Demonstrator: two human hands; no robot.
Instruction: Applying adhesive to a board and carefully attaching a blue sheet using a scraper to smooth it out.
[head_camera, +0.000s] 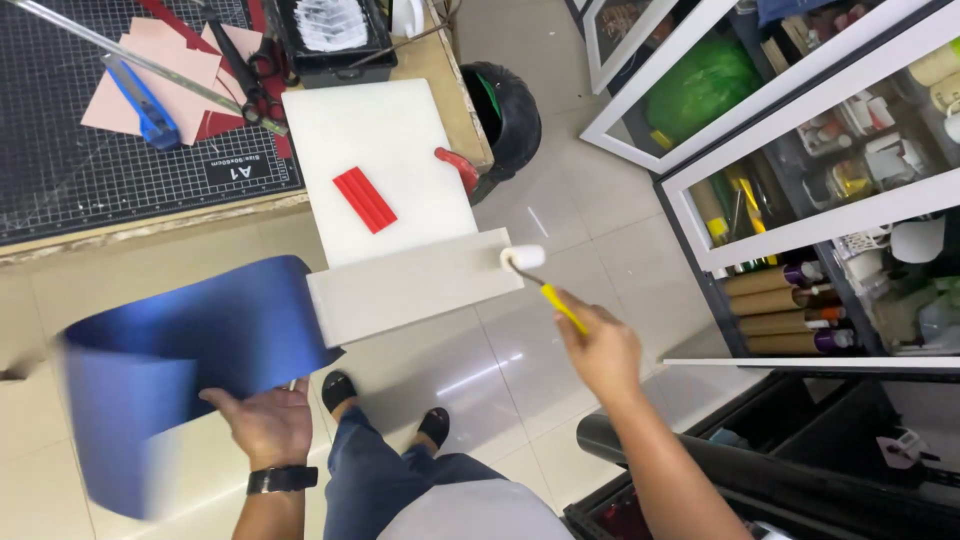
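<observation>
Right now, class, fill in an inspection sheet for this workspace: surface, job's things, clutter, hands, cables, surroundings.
Surface: white board on the workbench, red strip lying on it.
Job's things: blue sheet, curled, white side showing; paint roller at its edge.
Clutter: scissors, blue cutter, pink card pieces on cutting mat.
Hands: left hand under the sheet; right hand grips the roller handle.
Cables: nothing seen.
Surroundings: tiled floor, glass-fronted cabinet, black bin.

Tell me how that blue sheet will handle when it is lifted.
The blue sheet is probably floppy: it curls over the left hand. It looks light, carried on one hand. Its glossy face may be slippery.
</observation>
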